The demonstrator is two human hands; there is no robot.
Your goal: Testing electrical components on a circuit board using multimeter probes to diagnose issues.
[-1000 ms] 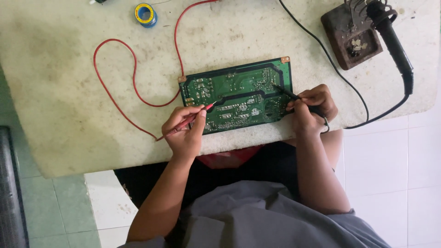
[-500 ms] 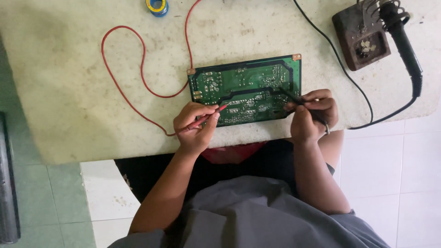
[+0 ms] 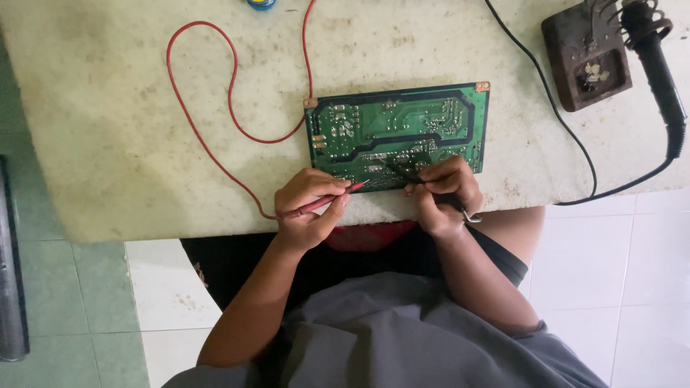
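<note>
A green circuit board (image 3: 397,128) lies solder side up near the front edge of a pale worn table (image 3: 129,144). My left hand (image 3: 307,208) pinches a red test probe (image 3: 325,201) like a pen, its tip at the board's lower edge. My right hand (image 3: 444,194) holds a black test probe (image 3: 404,172), whose tip touches the lower middle of the board. A red lead (image 3: 215,108) loops across the table from the red probe toward the far edge.
A dark soldering iron stand (image 3: 586,63) sits at the far right with a black soldering iron (image 3: 658,68) resting on it. A black cable (image 3: 568,136) curves across the table's right side. A blue and yellow roll (image 3: 261,3) peeks in at the top edge. Tiled floor lies below.
The view has shifted, so everything sits further right and higher in frame. Both hands stay on their probes at the board's lower edge; the left hand has moved slightly closer to it.
</note>
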